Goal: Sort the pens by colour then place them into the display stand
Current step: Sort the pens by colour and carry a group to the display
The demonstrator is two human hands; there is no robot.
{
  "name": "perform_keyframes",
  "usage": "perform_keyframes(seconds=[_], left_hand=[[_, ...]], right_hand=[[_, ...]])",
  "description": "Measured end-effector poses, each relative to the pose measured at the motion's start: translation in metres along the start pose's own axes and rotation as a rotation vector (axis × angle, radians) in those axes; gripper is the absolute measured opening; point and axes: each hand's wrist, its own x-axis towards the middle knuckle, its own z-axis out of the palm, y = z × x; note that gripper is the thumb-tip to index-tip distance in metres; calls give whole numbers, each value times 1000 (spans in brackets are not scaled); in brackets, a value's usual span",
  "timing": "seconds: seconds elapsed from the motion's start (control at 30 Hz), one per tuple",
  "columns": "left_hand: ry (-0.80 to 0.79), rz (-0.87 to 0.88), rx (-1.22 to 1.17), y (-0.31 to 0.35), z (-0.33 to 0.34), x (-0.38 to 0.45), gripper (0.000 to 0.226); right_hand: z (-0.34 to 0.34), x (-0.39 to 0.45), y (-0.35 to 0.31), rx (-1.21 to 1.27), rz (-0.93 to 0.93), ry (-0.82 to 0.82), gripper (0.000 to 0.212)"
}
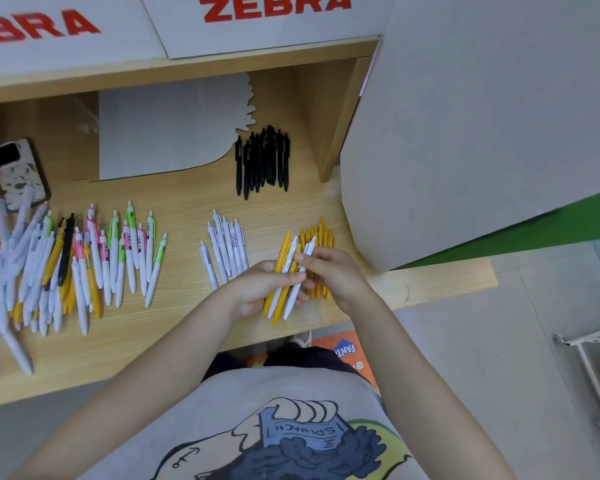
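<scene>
I've a small mixed bundle of pens (286, 278), yellow and white together, held above the front of the desk (174, 202), right over the yellow pile (317, 244). My left hand (264, 285) curls round their middles; my right hand (329, 271) pinches one white pen near its top. If I tug too fast, my left grip may loosen and the bundle could spill into the yellow pile or the white pile (224, 249) beside it, mixing sorted colours. The unsorted heap (73, 261) waits far left, the black pens (262, 161) behind.
</scene>
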Motion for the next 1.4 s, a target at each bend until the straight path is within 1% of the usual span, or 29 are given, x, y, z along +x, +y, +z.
perform_keyframes(seconds=[0.1,0.17,0.27,0.33,0.4,0.47,0.6,0.67,0.73,0.83,0.9,0.97,1.03,1.1,1.2,1.3,1.4], left_hand=[[-22,-22,53,0,-3,-3,25],[-21,-53,87,-4,-7,-5,25],[48,-84,53,-14,-20,-7,19],[77,-89,26,-21,-27,-11,14],[115,-74,-4,-25,-30,-13,15],[176,-24,-73,-24,-28,-13,14],[273,50,-258,-15,-15,-4,14],[271,63,-305,-10,-8,2,15],[243,64,-320,-6,-1,8,24],[260,48,-301,-4,7,16,40],[273,41,-300,-4,10,21,42],[275,49,-282,-3,15,26,37],[310,67,-259,0,19,31,24],[347,82,-251,4,22,35,15],[342,77,-214,8,20,39,19],[340,72,-236,4,15,41,21],[387,52,-285,-5,9,37,23]], right_hand=[[2,-1,-5,165,-36,48,16],[1,0,-10,249,-95,105,10],[0,4,-14,221,-156,201,14],[0,5,-16,204,-160,264,12],[-1,6,-17,156,-131,307,12],[-1,8,-15,111,-58,276,18],[7,4,-9,6,81,148,29],[11,-2,-7,-42,70,99,40],[10,-7,0,-104,11,89,42],[5,-10,9,-119,-9,157,29],[0,-13,12,-106,8,198,19],[-5,-18,13,-74,18,200,15],[-9,-24,15,-90,33,208,17],[-13,-27,22,-185,41,236,18],[-18,-27,35,-329,9,313,14],[-21,-24,41,-289,-27,421,13],[-18,-15,41,-256,-42,536,17]])
